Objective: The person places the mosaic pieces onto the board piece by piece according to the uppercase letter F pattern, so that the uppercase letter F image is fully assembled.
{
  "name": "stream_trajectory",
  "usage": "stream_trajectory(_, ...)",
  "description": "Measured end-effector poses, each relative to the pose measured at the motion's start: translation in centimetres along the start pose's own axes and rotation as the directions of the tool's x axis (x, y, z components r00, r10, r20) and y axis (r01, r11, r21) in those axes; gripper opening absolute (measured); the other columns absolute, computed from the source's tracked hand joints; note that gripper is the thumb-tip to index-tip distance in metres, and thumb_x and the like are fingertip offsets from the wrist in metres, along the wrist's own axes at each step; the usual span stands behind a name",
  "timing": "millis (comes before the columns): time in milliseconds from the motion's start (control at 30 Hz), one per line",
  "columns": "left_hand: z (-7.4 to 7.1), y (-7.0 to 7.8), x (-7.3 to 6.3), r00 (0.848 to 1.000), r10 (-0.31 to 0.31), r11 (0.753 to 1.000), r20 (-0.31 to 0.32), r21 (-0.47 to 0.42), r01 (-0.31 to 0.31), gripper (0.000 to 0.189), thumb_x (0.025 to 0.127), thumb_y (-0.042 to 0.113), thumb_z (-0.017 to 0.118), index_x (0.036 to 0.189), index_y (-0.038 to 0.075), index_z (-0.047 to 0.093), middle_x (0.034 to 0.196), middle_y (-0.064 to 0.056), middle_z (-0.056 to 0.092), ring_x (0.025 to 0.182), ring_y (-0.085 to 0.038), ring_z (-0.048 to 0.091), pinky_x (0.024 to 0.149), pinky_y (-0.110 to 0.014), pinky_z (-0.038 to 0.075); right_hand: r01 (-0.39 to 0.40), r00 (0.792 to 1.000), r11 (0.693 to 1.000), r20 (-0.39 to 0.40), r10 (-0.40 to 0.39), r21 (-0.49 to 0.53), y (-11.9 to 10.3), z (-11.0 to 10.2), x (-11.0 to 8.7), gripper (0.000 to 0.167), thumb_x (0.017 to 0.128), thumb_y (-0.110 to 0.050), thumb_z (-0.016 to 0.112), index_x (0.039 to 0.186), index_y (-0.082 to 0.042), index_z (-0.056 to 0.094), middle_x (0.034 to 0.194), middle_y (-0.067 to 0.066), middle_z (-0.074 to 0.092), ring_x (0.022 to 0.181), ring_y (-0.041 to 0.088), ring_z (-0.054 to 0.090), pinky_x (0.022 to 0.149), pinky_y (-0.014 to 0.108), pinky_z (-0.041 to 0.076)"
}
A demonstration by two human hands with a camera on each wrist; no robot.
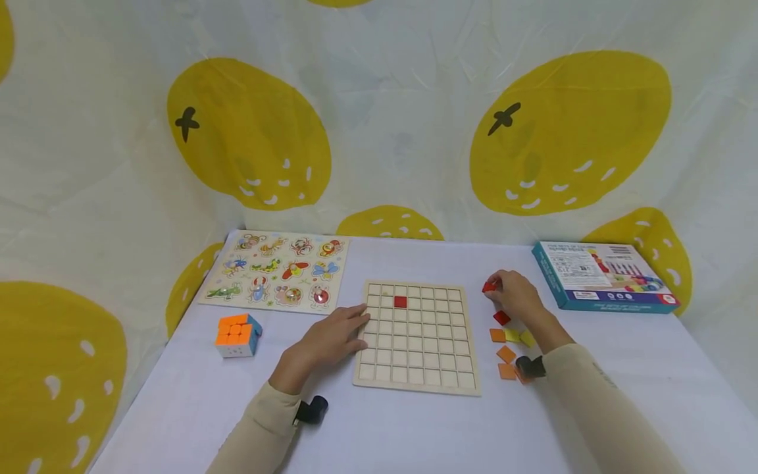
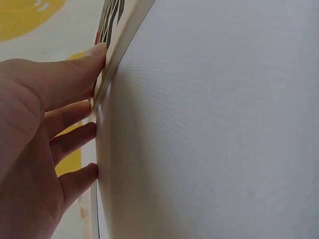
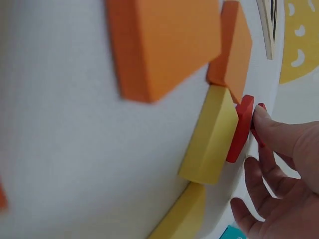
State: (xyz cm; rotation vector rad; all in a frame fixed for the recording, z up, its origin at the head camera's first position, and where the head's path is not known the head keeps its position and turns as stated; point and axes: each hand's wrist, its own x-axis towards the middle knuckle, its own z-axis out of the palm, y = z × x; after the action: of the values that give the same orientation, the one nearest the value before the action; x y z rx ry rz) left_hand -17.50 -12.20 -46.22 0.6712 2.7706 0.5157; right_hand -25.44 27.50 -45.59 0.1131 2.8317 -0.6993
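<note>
A wooden grid board (image 1: pixel 400 342) lies flat on the white table, with one red square tile (image 1: pixel 400 302) in a cell of its second row. My left hand (image 1: pixel 333 337) rests at the board's left edge, thumb and fingers spread; in the left wrist view the thumb touches the board's side. To the right of the board, my right hand (image 1: pixel 518 297) pinches another red tile (image 1: pixel 489 286) between thumb and fingers. Just below that hand is a loose red tile (image 1: pixel 501 318). Nearer me lie yellow tiles (image 1: pixel 512 336) and several orange tiles (image 1: pixel 506 354), partly hidden by the right wrist.
An orange-topped puzzle cube (image 1: pixel 235 332) sits left of my left hand. Behind it lies an insect picture puzzle board (image 1: pixel 278 266). A teal-edged toy box (image 1: pixel 604 276) stands at the back right. A curtain printed with yellow fruit (image 1: pixel 249 131) hangs behind the table.
</note>
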Motion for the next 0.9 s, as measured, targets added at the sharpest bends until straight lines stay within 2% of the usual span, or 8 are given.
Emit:
stream_trajectory(200,0.2,-0.2,0.0,1.000,0.001,1.000,0.005,0.004,-0.001,0.061,0.099,0.037,0.066,0.153,0.015,0.049,0.167,-0.002,0.036,0.153,-0.027,0.037,0.120,-0.048,0.041,-0.007,0.999,0.999,-0.032,0.008,0.032,-0.6,0.4,-0.4,0.036,0.098,-0.015,0.068,0.131,-0.004,0.060,0.129,0.024,0.059,0.110,0.037,0.056,0.094,0.046,0.060)
stream_trajectory(400,0.1,-0.1,0.0,1.000,-0.006,1.000,0.003,0.015,0.006,0.062,0.099,0.038,0.066,0.153,0.015,0.048,0.168,-0.001,0.034,0.154,-0.026,0.036,0.121,-0.047,0.040,0.087,0.995,0.992,-0.049,-0.082,0.094,-1.5,0.6,-0.9,0.037,0.104,-0.021,0.058,0.138,-0.006,0.061,0.134,0.023,0.063,0.113,0.036,0.057,0.101,0.051,0.055)
stream_trajectory(467,-0.2,0.0,0.1,1.000,-0.009,1.000,0.004,0.021,0.009,0.062,0.099,0.038,0.066,0.154,0.016,0.048,0.168,0.000,0.034,0.154,-0.026,0.036,0.122,-0.047,0.039,0.128,0.990,0.983,-0.071,-0.120,0.129,-2.2,0.5,-1.0,0.038,0.105,-0.021,0.057,0.139,-0.006,0.062,0.135,0.023,0.063,0.111,0.034,0.061,0.097,0.047,0.058)
stream_trajectory(533,-0.3,0.0,0.1,1.000,-0.012,1.000,0.004,0.012,0.012,0.062,0.098,0.037,0.067,0.153,0.015,0.048,0.168,-0.001,0.034,0.154,-0.026,0.036,0.122,-0.047,0.039,0.182,0.982,0.972,-0.085,-0.171,0.150,-3.1,0.5,-1.1,0.037,0.104,-0.019,0.059,0.138,-0.006,0.063,0.131,0.023,0.066,0.104,0.033,0.067,0.087,0.040,0.060)
stream_trajectory(667,-0.4,0.1,0.0,1.000,-0.019,1.000,0.010,-0.010,0.019,0.061,0.098,0.036,0.067,0.152,0.014,0.049,0.168,-0.001,0.035,0.154,-0.026,0.036,0.122,-0.048,0.039,0.259,0.966,0.944,-0.078,-0.248,0.206,-5.1,0.5,-1.5,0.032,0.101,-0.017,0.064,0.131,-0.006,0.068,0.121,0.019,0.072,0.092,0.029,0.074,0.072,0.026,0.060)
stream_trajectory(900,-0.2,0.1,0.0,1.000,-0.013,1.000,0.002,-0.015,0.013,0.060,0.098,0.035,0.068,0.151,0.013,0.051,0.167,-0.002,0.037,0.153,-0.027,0.037,0.122,-0.048,0.039,0.313,0.950,0.908,-0.071,-0.305,0.279,-8.8,0.9,-2.5,0.020,0.097,-0.015,0.070,0.113,-0.005,0.077,0.117,0.018,0.075,0.087,0.030,0.077,0.072,0.029,0.063)
